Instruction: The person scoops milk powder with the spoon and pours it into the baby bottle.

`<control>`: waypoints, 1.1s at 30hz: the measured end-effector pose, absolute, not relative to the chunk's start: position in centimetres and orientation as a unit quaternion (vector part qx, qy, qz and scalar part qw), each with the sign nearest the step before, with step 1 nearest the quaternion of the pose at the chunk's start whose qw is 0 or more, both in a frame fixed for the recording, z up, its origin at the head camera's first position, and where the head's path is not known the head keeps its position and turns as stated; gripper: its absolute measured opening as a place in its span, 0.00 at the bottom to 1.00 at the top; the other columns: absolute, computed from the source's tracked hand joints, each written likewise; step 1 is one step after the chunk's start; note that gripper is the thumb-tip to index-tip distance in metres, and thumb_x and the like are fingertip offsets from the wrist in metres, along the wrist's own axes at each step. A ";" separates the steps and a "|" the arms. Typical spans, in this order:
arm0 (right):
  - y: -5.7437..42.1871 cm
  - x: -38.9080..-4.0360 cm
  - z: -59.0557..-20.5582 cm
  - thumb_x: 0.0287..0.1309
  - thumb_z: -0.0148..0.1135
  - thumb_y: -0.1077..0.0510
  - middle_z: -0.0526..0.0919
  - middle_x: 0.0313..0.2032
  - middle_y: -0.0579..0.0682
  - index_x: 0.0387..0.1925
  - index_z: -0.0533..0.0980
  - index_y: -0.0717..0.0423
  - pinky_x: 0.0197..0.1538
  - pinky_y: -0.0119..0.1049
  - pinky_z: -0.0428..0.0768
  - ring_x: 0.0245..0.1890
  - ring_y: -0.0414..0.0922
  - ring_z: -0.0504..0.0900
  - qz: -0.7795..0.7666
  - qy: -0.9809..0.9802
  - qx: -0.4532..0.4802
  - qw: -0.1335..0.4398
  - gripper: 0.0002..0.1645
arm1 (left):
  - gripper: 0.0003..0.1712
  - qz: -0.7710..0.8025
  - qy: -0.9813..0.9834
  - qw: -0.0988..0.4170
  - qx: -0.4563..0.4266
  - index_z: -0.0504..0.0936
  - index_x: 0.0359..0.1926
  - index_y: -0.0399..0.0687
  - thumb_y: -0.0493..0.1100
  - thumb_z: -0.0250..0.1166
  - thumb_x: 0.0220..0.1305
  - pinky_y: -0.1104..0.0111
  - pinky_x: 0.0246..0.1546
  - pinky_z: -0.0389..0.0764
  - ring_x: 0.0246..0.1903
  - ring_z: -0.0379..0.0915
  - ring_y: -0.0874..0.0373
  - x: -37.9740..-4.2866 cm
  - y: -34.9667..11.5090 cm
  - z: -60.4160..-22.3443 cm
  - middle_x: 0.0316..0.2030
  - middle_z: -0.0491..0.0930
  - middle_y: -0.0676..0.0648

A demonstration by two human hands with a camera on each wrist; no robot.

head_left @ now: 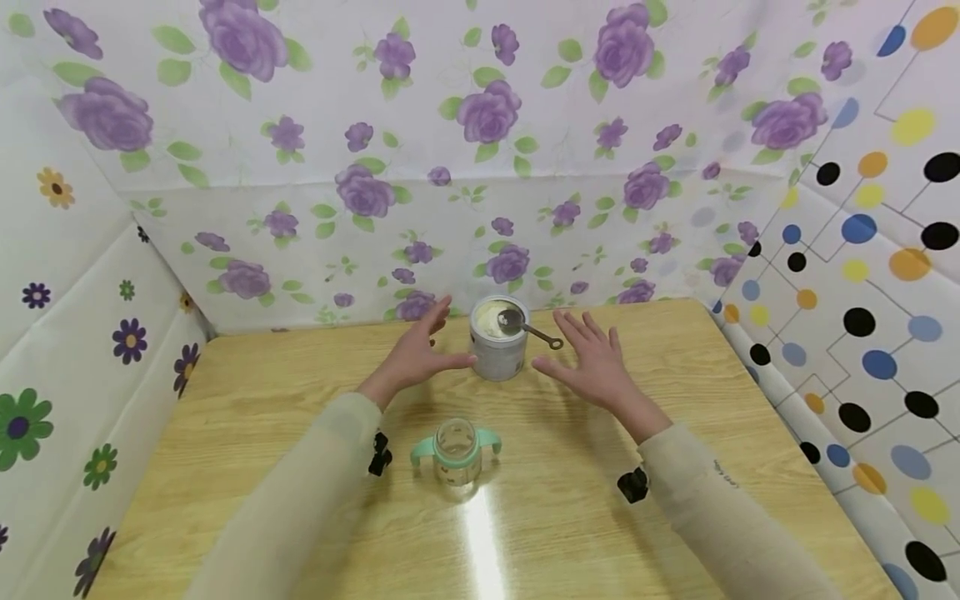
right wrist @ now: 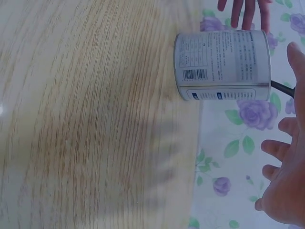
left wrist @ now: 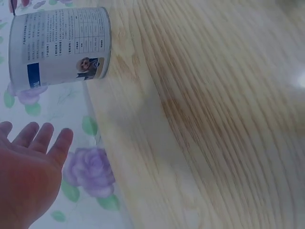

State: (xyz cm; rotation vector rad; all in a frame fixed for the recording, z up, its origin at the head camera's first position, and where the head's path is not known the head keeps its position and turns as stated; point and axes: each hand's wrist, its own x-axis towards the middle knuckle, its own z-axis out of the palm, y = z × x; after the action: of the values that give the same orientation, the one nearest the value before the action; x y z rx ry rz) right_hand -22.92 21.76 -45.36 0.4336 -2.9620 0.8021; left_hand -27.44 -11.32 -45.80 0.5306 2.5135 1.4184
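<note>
An open tin can (head_left: 497, 358) of pale powder stands upright near the back of the table. Across its rim lies a dark metal spoon (head_left: 542, 335), bowl over the powder and handle out to the right. My left hand (head_left: 415, 357) is just left of the can, fingers spread and holding nothing; whether its thumb touches the can I cannot tell. On the other side, my right hand (head_left: 594, 364) is spread too, apart from the can and near the spoon handle. Printed text covers the can's side (left wrist: 59, 50) in the left wrist view, and a barcode shows in the right wrist view.
Nearer to me, between the forearms, a clear baby bottle (head_left: 457, 471) with two mint-green handles stands uncapped on the wooden table (head_left: 300, 450). Behind the can rises a flowered cloth wall (head_left: 450, 225). Patterned sheets enclose the left and right sides.
</note>
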 end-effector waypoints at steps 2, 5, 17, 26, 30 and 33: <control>21.7 -23.0 -45.5 0.69 0.63 0.26 0.55 0.84 0.57 0.87 0.51 0.47 0.80 0.74 0.32 0.85 0.63 0.42 0.262 -0.955 0.140 0.021 0.59 | 0.68 0.509 0.833 0.113 0.184 0.43 0.88 0.62 0.54 0.81 0.62 0.45 0.80 0.60 0.82 0.50 0.42 -27.9 -11.0 -46.2 0.84 0.52 0.40; 21.6 -23.0 -45.7 0.68 0.62 0.25 0.56 0.84 0.57 0.87 0.52 0.49 0.80 0.74 0.33 0.85 0.63 0.43 0.270 -0.952 0.142 0.021 0.60 | 0.67 0.536 0.813 0.120 0.193 0.45 0.88 0.57 0.50 0.82 0.62 0.44 0.80 0.60 0.82 0.51 0.40 -28.6 -10.5 -46.8 0.84 0.52 0.38; 21.0 -22.8 -45.5 0.70 0.63 0.29 0.59 0.83 0.56 0.86 0.54 0.51 0.80 0.75 0.37 0.84 0.63 0.47 0.311 -0.940 0.141 0.015 0.57 | 0.64 0.572 0.783 0.150 0.191 0.47 0.88 0.54 0.42 0.81 0.62 0.45 0.80 0.59 0.82 0.51 0.42 -30.4 -8.7 -49.0 0.84 0.54 0.42; 20.9 -23.1 -45.7 0.72 0.62 0.30 0.61 0.81 0.59 0.86 0.54 0.51 0.80 0.74 0.39 0.84 0.64 0.48 0.335 -0.932 0.136 0.012 0.55 | 0.57 0.598 0.763 0.152 0.195 0.56 0.85 0.52 0.39 0.80 0.63 0.48 0.79 0.65 0.78 0.61 0.42 -30.9 -7.2 -49.4 0.78 0.66 0.42; 20.9 -23.0 -45.8 0.73 0.62 0.31 0.60 0.81 0.62 0.86 0.53 0.50 0.80 0.74 0.42 0.84 0.65 0.48 0.351 -0.928 0.125 0.000 0.54 | 0.54 0.599 0.766 0.149 0.180 0.59 0.84 0.49 0.39 0.80 0.64 0.49 0.77 0.69 0.76 0.63 0.41 -31.0 -7.3 -49.3 0.77 0.67 0.40; 20.9 -22.9 -45.9 0.74 0.61 0.32 0.57 0.82 0.62 0.86 0.54 0.49 0.80 0.73 0.48 0.84 0.65 0.48 0.374 -0.920 0.117 -0.008 0.52 | 0.55 0.598 0.767 0.152 0.176 0.59 0.84 0.48 0.40 0.81 0.63 0.49 0.76 0.69 0.77 0.63 0.40 -31.1 -7.4 -49.3 0.77 0.66 0.40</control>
State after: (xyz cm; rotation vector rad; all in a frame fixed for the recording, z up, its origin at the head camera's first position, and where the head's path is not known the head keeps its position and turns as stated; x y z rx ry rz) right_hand -22.90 20.89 -45.89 0.3706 -2.9048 1.1792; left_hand -31.14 -7.39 -49.33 0.5049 2.2030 1.7155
